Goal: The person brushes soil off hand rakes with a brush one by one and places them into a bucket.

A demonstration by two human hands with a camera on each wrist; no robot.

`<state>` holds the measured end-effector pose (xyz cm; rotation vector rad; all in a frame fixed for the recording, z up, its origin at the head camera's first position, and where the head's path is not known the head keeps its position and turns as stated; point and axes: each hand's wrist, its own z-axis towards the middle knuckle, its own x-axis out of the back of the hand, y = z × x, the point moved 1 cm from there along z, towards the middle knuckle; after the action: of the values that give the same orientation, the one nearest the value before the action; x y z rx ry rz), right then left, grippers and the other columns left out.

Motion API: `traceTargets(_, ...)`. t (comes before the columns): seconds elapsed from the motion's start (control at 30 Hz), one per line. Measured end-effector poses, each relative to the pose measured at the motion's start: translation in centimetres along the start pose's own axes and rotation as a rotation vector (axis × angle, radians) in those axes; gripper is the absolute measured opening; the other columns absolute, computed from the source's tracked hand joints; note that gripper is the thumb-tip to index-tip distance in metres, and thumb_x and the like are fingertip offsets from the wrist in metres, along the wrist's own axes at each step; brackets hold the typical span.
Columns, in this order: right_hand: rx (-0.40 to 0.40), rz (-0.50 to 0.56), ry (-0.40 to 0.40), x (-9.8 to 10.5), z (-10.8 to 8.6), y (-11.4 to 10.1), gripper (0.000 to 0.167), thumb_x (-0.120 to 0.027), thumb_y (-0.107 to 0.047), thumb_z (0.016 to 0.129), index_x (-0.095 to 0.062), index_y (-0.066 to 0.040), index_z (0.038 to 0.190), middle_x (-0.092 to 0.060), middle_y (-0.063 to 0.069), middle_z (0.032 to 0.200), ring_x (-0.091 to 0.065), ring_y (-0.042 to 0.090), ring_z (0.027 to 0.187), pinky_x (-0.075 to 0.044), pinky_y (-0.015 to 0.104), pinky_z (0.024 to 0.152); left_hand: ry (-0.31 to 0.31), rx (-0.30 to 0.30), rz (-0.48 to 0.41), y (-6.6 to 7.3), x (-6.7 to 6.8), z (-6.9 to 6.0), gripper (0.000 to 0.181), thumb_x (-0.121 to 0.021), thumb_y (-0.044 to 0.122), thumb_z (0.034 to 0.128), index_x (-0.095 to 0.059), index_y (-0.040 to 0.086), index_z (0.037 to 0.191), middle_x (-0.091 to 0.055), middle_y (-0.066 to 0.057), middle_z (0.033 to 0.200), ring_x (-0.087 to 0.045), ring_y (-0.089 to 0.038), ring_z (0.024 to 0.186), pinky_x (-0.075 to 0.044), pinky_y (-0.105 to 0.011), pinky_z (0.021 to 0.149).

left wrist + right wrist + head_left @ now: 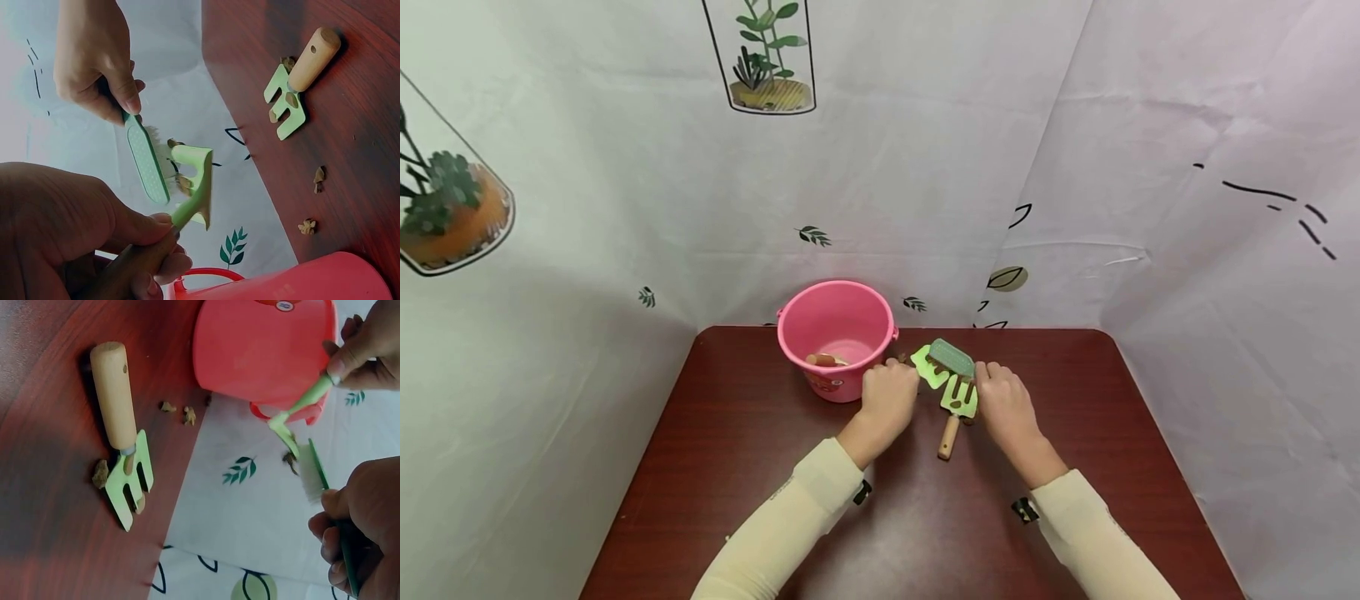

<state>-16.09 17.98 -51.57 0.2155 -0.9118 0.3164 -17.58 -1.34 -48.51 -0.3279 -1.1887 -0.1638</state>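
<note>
Near the far edge of the table [760, 467], just beside a pink bucket [857, 385], the left hand [889, 396] grips a green hand tool [201, 194] by its wooden handle, close to where it meets the shaft, probably to keep the head steady. The right hand [1003, 406] grips a green brush [953, 357] by its dark handle, with the bristles [307, 472] turned toward the tool, seemingly so they can reach the brown clumps [182, 183] on it; whether they touch the tool is hard to tell. Holding it raised appears to give the brush room to pass. A green fork [122, 428] lies on the table between the arms, handle toward the person, perhaps for easy reach, with brown bits [291, 99] on and beside its tines. Loose crumbs [189, 415] lie on the table near the bucket, and a wooden-handled thing [823, 360] rests inside it.
</note>
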Motion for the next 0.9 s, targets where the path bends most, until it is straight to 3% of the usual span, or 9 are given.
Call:
traceTargets(0.17,-0.062,0.022,0.007,0.4,0.1,1.3,0.019,-0.076,0.002,0.088,-0.065,0.012,0.098,-0.061,0.021,0.078,-0.061,0.035,0.066,-0.056,0.045,0.06,0.008,0.006,0.003,-0.1,-0.2,-0.2,0.014,-0.07,0.012,0.0912,-0.081,0.009,0.083,-0.067,-0.008,0.072,-0.067,-0.026,0.061,-0.054,-0.039,0.052)
traceTargets(0.3,-0.062,0.057,0.0,0.7,0.0,1.6,0.021,-0.077,0.0,0.088,-0.065,0.012,0.101,-0.06,0.019,0.078,-0.061,0.034,0.067,-0.057,0.043,0.061,0.036,0.007,0.01,-0.3,-0.2,-0.3,0.013,-0.071,0.012,0.0908,-0.08,0.009,0.082,-0.067,-0.008,0.071,-0.066,-0.026,0.06,-0.053,-0.038,0.051)
traceTargets(0.47,-0.04,0.098,-0.014,0.6,-0.1,0.6,0.023,-0.077,-0.001,0.089,-0.065,0.011,0.104,-0.06,0.018,0.079,-0.061,0.032,0.067,-0.057,0.041,0.061,0.064,0.007,0.014,-0.2,-0.3,-0.2,0.013,-0.071,0.012,0.0903,-0.08,0.009,0.08,-0.066,-0.007,0.07,-0.065,-0.024,0.058,-0.052,-0.038,0.05)
traceTargets(0.7,-0.018,0.114,-0.052,0.1,-0.4,-1.4,0.022,-0.078,-0.003,0.089,-0.065,0.009,0.101,-0.057,0.014,0.077,-0.059,0.027,0.064,-0.056,0.037,0.056,0.052,0.001,0.011,0.0,-0.3,0.0,0.013,-0.071,0.013,0.0915,-0.08,0.008,0.083,-0.066,-0.007,0.071,-0.065,-0.025,0.058,-0.053,-0.038,0.05)
traceTargets(0.9,-0.044,0.127,-0.089,-0.5,-0.5,-2.0,0.024,-0.079,-0.005,0.088,-0.067,0.009,0.102,-0.06,0.015,0.079,-0.061,0.029,0.067,-0.056,0.039,0.058,0.053,-0.001,0.009,0.2,-0.1,0.0,0.014,-0.07,0.012,0.0921,-0.079,0.007,0.083,-0.065,-0.007,0.071,-0.065,-0.025,0.059,-0.053,-0.037,0.05)
